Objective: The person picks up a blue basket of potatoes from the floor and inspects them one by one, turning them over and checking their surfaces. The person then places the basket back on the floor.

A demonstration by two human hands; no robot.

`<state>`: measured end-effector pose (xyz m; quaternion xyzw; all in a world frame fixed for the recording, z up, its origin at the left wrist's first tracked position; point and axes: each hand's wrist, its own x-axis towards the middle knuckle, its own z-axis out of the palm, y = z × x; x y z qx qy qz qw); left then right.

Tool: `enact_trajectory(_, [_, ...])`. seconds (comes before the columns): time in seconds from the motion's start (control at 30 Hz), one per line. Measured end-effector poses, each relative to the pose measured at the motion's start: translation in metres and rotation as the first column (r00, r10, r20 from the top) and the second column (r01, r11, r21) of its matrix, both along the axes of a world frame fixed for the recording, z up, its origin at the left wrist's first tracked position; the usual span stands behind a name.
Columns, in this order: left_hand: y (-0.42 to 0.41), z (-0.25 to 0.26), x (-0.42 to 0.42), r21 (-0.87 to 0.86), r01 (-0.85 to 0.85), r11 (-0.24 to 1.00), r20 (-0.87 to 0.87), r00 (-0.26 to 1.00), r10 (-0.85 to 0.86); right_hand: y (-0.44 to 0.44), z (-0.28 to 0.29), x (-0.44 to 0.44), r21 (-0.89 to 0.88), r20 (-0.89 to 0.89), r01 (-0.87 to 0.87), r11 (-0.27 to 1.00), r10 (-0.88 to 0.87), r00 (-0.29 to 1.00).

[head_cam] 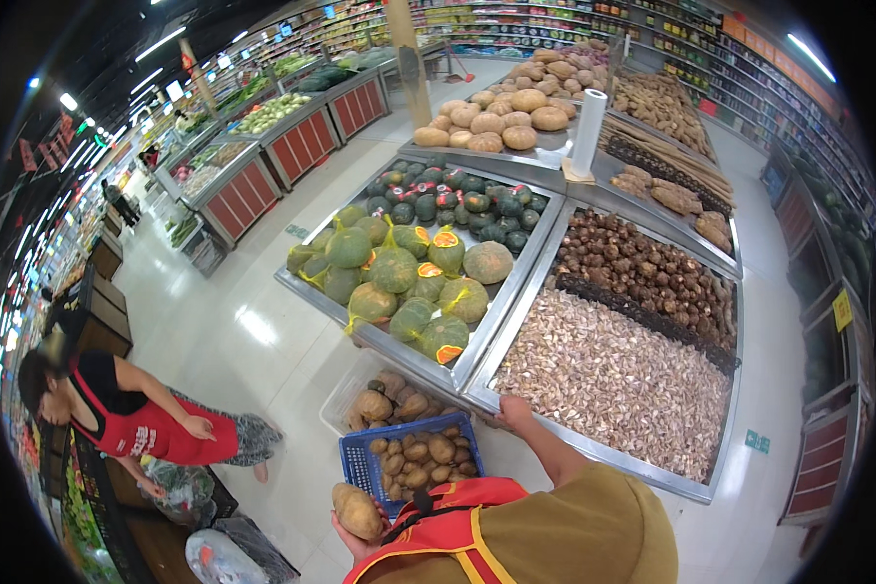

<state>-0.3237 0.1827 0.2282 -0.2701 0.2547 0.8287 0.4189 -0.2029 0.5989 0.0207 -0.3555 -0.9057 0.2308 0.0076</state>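
Observation:
A large potato lies in my left hand, left of a blue plastic crate of potatoes. My right hand rests on the metal rim of the display stand, by a heap of garlic cloves; whether its fingers close round the rim is hard to see. Beyond the garlic are brown taro corms. Green pumpkins, some in yellow nets, fill the bin to the left, with small dark squashes behind them. A clear tub of large brown tubers stands behind the crate.
A co-worker in a red apron stands at the left, one hand at a plastic bag. A roll of clear bags stands on the display's middle. Yam beans or similar round roots lie at the back. Refrigerated-looking cases line the right side.

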Motion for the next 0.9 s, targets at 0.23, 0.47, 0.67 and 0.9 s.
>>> enact_trajectory(0.23, [0.000,-0.008,-0.004,0.005,0.037,0.999,0.001,0.999,-0.037,-0.003,-0.005,-0.003,0.016,0.014,0.023,1.000,-0.023,1.000])
enact_trajectory(0.47, [0.000,-0.009,-0.002,-0.006,0.054,0.999,-0.018,0.998,-0.054,-0.002,-0.006,-0.004,-0.012,0.014,-0.001,1.000,0.001,1.000])
enact_trajectory(0.67, [0.002,-0.008,-0.002,-0.002,0.078,0.997,-0.042,0.996,-0.078,0.001,-0.014,-0.002,-0.016,0.010,-0.013,1.000,0.013,1.000])
enact_trajectory(0.9, [-0.001,-0.013,-0.002,0.032,0.066,0.997,-0.019,0.998,-0.065,0.002,-0.013,0.001,-0.007,0.005,0.010,1.000,-0.010,1.000])
